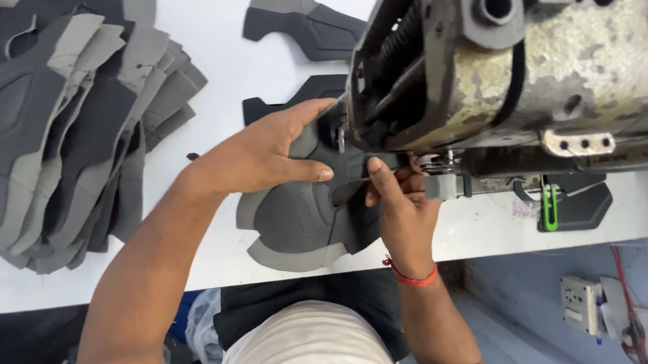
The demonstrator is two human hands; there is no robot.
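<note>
A: While the left hand [264, 154] lies flat with fingers spread on the grey shoe piece [298, 218], pressing it to the white table [217, 66], the right hand [399, 203] pinches the piece's dark edge just beside the needle of the sewing machine [533, 75].

B: Grip state?

A: Left is open, palm down, holding by pressure only. Right is closed, thumb and fingertips nipping the edge. The piece sits under both hands, its far end tucked beneath the machine head, its rounded near end hanging toward the table's front edge.

B: How does it look to handle?

A: Judging by the curl of its edges: light, soft, layered foam and fabric. Bends easily, not fragile. The surface looks matte, so little slip under a flat palm.

B: Best hold?

A: Flat palm on the broad middle, a pinch at the seam edge close to the needle. A pinch farther out would likely let it buckle.

B: Around the grip?

A: Left of the pressing hand, a fanned stack of similar pieces [51, 122]. Beyond it, two dark cut pieces [306, 23]. Right of the pinch, a green clip [550, 207].
</note>
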